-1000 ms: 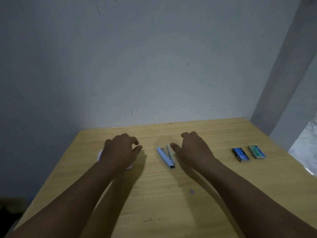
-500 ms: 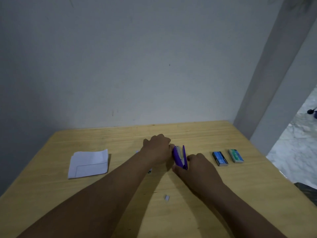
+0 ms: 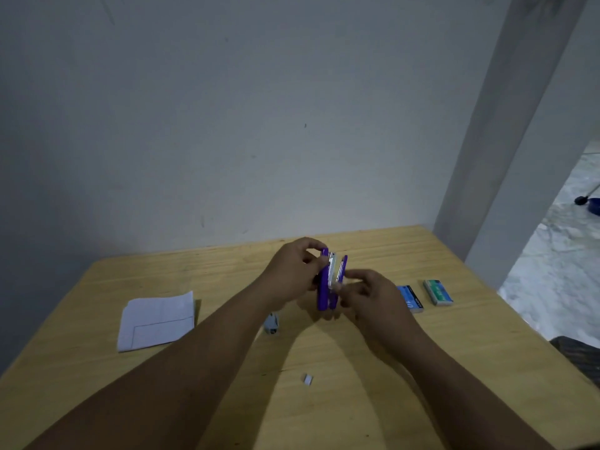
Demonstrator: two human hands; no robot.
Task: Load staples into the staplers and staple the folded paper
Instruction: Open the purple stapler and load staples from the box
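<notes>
A purple stapler (image 3: 324, 287) stands lifted above the wooden table (image 3: 422, 368), hinged open with its metal magazine showing. My left hand (image 3: 292, 274) grips its upper left side with curled fingers. My right hand (image 3: 367, 297) pinches its lower right side. A light blue stapler (image 3: 271, 323) lies on the table, mostly hidden under my left forearm. The folded white paper (image 3: 157, 319) lies flat at the left. Two staple boxes sit at the right: a blue one (image 3: 410, 298) partly behind my right hand and a green one (image 3: 438, 292).
A small strip of staples (image 3: 306, 379) lies on the table between my forearms. A grey wall stands right behind the table's far edge. A pillar (image 3: 506, 125) rises at the right, with pale floor beyond the table's right edge.
Both hands have raised the purple stapler off the table and swung it open. Earlier my left hand left the folded paper and moved right to the stapler.
</notes>
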